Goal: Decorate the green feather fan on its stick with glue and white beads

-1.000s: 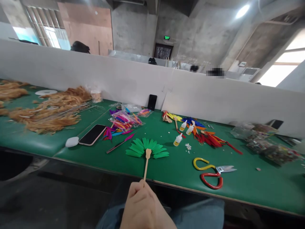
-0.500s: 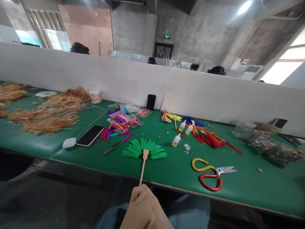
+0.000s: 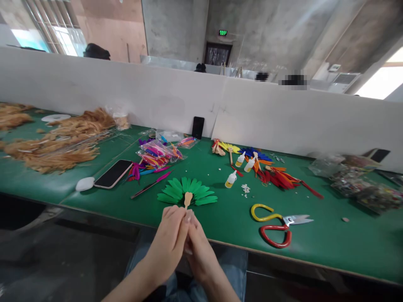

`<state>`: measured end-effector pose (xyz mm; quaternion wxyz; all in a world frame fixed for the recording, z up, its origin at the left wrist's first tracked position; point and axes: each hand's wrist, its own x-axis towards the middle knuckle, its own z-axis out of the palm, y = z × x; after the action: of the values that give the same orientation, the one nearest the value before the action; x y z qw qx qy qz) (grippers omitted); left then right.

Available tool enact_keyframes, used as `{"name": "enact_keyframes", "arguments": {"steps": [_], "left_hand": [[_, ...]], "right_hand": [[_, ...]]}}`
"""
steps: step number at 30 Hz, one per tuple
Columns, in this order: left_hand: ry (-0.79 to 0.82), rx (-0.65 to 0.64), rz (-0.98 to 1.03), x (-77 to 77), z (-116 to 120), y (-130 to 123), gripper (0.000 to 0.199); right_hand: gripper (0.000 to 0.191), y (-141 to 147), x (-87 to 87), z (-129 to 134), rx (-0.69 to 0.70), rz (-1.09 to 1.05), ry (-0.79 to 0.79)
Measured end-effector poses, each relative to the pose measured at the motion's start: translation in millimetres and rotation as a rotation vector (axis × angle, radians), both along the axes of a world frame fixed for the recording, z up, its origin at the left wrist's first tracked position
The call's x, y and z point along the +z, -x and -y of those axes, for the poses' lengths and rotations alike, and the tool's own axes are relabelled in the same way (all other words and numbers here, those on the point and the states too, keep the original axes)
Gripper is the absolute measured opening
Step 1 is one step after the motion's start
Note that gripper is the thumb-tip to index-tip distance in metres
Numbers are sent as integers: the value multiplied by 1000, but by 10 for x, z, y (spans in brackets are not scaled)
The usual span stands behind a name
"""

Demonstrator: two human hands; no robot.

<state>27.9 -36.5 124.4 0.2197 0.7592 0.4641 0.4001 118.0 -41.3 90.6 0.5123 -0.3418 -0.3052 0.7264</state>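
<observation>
Two hands (image 3: 170, 235) by a green tabletop (image 3: 327, 245), concrete wall (image 3: 176, 29) beyond.

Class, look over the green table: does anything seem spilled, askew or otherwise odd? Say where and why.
The white bits look spilled: they lie loose on the table, right of the nearest bottle, unevenly scattered with no container around them. That may be deliberate.

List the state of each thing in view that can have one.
Wooden-handled green feather fan: spread, held.
Left hand: closed on the handle.
Right hand: closed on the handle.
Metal scissors with yellow and red handles: lying, blades slightly parted.
Three white plastic bottles: upright.
Pale-rimmed black phone: flat, screen dark.
Black phone by white partition: propped upright, screen dark.
Clear plastic feather packets: filled.
Green exit sign: lit.
</observation>
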Motion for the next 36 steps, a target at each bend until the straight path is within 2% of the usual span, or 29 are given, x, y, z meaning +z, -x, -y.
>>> {"name": "enact_keyframes", "arguments": {"steps": [2, 4, 8, 10, 12, 14, 16, 18, 21, 25, 28, 32, 36], "left_hand": [[127, -28, 42, -25, -58, 40, 26], [181, -26, 67, -48, -108, 80, 26], [167, 125, 61, -121, -198, 291, 31], [202, 217, 46, -185, -223, 506, 34], [251, 268, 29, -268, -226, 768, 37], [321, 292, -59, -368, -210, 1029, 37], [385, 288, -163, -488, -181, 1258, 34], [441, 290, -273, -631, -140, 1454, 28], [521, 306, -422, -871, -58, 1706, 33], [593, 308, -526, -1106, 21, 1917, 37], [610, 261, -541, -1094, -7, 1909, 34], [613, 202, -532, -867, -136, 1732, 35], [592, 176, -473, -681, -260, 1565, 35]], "right_hand": [[42, 13, -39, -77, 44, -41, 33], [42, 25, -71, -156, 93, -58, 34], [44, -21, -80, -426, 151, 60, -121], [44, -112, -49, -654, 112, 203, -233], [38, -238, -9, -944, 32, 405, -304], [36, -358, 7, -1273, -10, 707, -406], [34, -425, -27, -1605, -14, 1134, -532], [38, -416, -119, -1905, 64, 1717, -579], [39, -295, -317, -2241, 102, 1919, -527], [45, -142, -530, -2472, 203, 2034, -526], [37, -135, -597, -2532, 289, 2076, -586], [31, -225, -580, -2540, 352, 2109, -658], [33, -349, -470, -2503, 333, 2136, -672]]}}
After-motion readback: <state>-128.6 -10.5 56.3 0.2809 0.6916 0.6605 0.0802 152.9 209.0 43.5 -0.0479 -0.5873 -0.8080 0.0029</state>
